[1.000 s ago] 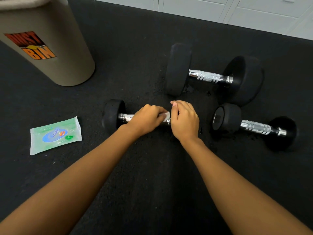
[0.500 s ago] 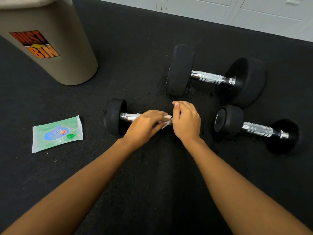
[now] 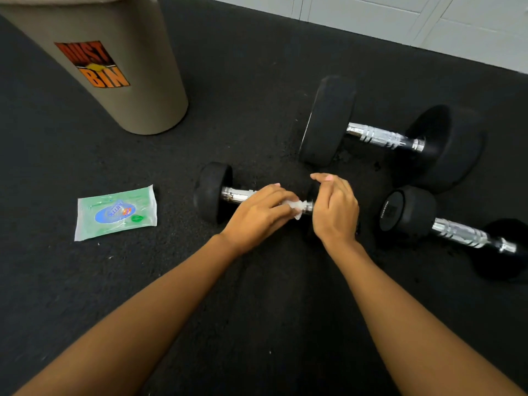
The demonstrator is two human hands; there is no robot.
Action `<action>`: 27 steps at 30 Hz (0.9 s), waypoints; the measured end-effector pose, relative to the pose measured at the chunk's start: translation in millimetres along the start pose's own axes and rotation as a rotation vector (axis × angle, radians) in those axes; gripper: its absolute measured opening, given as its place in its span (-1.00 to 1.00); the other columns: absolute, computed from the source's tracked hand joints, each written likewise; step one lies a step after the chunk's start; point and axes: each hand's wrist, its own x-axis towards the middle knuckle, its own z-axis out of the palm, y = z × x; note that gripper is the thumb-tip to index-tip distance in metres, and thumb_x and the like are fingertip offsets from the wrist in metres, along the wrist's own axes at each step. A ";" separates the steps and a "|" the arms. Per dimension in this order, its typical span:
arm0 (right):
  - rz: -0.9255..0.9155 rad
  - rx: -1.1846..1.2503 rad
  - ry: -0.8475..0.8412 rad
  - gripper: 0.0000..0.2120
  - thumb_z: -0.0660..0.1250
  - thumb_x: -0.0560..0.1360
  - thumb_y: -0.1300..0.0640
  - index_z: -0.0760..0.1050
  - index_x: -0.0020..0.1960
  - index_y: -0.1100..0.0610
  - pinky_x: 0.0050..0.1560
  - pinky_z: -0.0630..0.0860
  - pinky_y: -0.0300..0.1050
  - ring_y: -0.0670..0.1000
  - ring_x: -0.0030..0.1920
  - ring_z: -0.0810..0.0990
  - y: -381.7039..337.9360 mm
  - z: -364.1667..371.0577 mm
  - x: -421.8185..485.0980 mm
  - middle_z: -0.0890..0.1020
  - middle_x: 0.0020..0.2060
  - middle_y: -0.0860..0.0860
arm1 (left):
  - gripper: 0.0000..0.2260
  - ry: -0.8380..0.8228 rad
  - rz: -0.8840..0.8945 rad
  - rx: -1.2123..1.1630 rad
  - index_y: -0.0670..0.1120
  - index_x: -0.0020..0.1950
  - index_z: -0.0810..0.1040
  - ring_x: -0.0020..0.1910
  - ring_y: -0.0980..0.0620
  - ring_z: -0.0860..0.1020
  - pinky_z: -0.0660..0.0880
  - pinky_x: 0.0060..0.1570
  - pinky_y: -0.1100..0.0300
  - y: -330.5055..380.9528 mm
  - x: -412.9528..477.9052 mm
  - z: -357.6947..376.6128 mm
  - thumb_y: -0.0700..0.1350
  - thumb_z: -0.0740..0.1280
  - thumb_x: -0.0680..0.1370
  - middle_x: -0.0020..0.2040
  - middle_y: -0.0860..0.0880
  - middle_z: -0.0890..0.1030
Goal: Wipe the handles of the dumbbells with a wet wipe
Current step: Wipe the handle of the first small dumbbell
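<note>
Light even and diffuse, falling from above (no single source in view). The dark floor (image 3: 257,310) takes only faint, soft shadows, and black rubber merges with it in places, as on the near dumbbell (image 3: 213,192). Bright specular streaks lie on the chrome handles (image 3: 383,137). The wet wipe (image 3: 295,207) is near white-out, its folds barely legible. A mild sheen crosses the wipes packet (image 3: 115,212). Wide-angle distortion tilts the bin (image 3: 114,67) outward and slants the pale wall base (image 3: 371,24); the forearms (image 3: 414,324) broaden toward the lower edge. Centre fairly sharp, with slight softness overall.
</note>
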 end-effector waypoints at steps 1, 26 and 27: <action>0.005 0.000 -0.002 -0.44 -0.15 0.50 0.01 0.59 0.05 0.18 0.08 0.31 -0.26 0.03 0.11 0.52 -0.2 -0.6 0.2 0.65 0.02 0.04 | -0.87 -0.005 0.019 0.022 -0.17 -0.03 0.62 0.06 -0.05 0.48 0.29 0.33 0.08 0.3 0.4 3.2 -0.18 0.29 0.54 0.05 -0.15 0.60; 0.018 0.007 -0.022 -0.45 -0.15 0.51 -0.01 0.57 0.07 0.16 0.12 0.36 -0.20 -0.03 0.11 0.51 -2.0 -2.8 -2.3 0.64 0.03 0.00 | -0.81 -0.008 0.017 -0.025 -0.13 0.06 0.62 -0.01 -0.03 0.57 0.45 0.08 0.04 3.9 17.1 2.5 -0.08 0.29 0.55 0.05 -0.04 0.64; 0.019 0.009 -0.022 -0.45 -0.15 0.51 -0.01 0.57 0.07 0.16 0.12 0.37 -0.18 -0.03 0.12 0.51 -2.3 -3.2 -2.2 0.64 0.03 0.00 | -0.80 -0.007 0.014 -0.013 -0.12 0.07 0.62 -0.01 -0.03 0.56 0.46 0.07 0.05 3.8 16.7 3.5 -0.08 0.28 0.55 0.06 -0.03 0.64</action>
